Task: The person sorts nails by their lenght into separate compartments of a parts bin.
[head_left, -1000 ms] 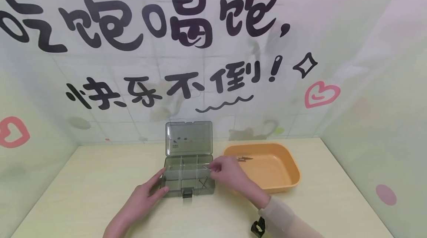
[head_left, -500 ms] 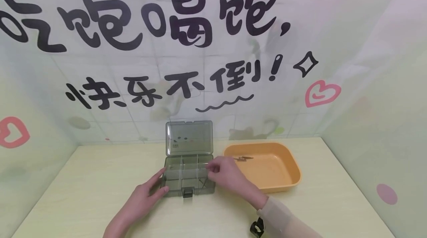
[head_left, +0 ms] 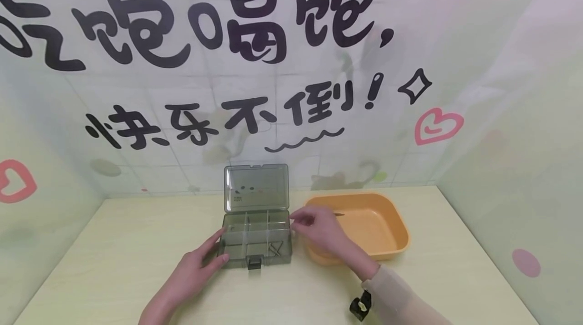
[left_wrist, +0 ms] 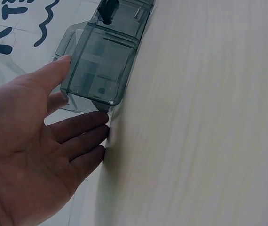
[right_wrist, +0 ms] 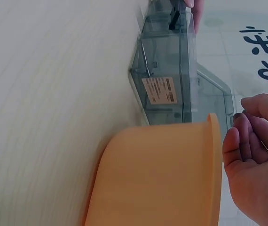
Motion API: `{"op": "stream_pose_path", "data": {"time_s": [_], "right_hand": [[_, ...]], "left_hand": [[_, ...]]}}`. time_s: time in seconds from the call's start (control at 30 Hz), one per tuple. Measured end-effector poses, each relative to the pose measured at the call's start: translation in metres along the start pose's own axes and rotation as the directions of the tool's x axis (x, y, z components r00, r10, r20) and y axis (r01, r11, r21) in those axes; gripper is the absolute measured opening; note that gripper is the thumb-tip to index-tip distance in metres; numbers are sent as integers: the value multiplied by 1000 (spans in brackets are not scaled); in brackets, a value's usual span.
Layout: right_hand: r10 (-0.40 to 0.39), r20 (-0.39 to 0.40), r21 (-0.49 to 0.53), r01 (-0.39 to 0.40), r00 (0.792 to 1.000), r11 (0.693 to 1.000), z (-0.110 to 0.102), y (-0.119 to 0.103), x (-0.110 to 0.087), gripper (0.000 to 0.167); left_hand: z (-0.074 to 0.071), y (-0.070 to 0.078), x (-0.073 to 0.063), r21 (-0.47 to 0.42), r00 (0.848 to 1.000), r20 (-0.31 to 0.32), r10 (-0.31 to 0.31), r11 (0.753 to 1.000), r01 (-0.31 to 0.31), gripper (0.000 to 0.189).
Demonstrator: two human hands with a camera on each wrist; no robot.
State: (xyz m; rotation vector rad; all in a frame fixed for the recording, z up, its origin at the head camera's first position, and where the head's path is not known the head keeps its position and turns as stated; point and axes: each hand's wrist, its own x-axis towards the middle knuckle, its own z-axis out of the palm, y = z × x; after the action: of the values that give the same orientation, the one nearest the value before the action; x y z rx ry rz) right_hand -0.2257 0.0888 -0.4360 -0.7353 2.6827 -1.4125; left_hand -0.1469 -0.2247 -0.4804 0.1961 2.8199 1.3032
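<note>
A grey see-through compartment box point(head_left: 234, 251) stands with its lid point(head_left: 256, 188) raised at the back. My left hand point(head_left: 193, 272) rests against its left end, thumb at the front rim; in the left wrist view the other fingers point(left_wrist: 84, 136) lie fairly straight beside the end wall. Several thin metal screws point(head_left: 275, 249) lie crossed in the front right compartment. Between the box and an orange tray point(head_left: 396, 249) hovers my right hand point(head_left: 323, 226), fingers loosely bent. Nothing shows between its fingertips in the right wrist view. A brown pointed screw point(head_left: 339, 214) lies in the tray, partly hidden by that hand.
The box's front latch point(head_left: 254, 263) hangs down, unfastened. A paper label point(right_wrist: 160, 90) is on the box, seen in the right wrist view. Behind the pale wooden table point(head_left: 136, 244) rises a printed wall point(head_left: 273, 127). A black strap piece point(head_left: 361, 306) hangs by the right sleeve.
A screw pinched in my right hand a second ago is gone from its fingers. That hand has moved right, off the box towards the tray. The left hand stays on the box.
</note>
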Motion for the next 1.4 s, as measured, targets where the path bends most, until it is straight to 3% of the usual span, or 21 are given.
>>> {"op": "stream_pose_path", "data": {"time_s": [0.5, 1.03, 1.4], "right_hand": [[60, -82, 92, -52, 995, 994, -21, 22, 5, 17], [221, -124, 19, -220, 967, 975, -52, 75, 11, 24], [166, -88, -63, -172, 982, 983, -59, 90, 10, 20]], "left_hand": [[-2, -1, -2, 6, 1000, 3, -16, 1000, 16, 70], [1, -3, 0, -3, 1000, 10, -18, 1000, 18, 69], [0, -1, -1, -6, 1000, 1, -5, 1000, 5, 69]]}}
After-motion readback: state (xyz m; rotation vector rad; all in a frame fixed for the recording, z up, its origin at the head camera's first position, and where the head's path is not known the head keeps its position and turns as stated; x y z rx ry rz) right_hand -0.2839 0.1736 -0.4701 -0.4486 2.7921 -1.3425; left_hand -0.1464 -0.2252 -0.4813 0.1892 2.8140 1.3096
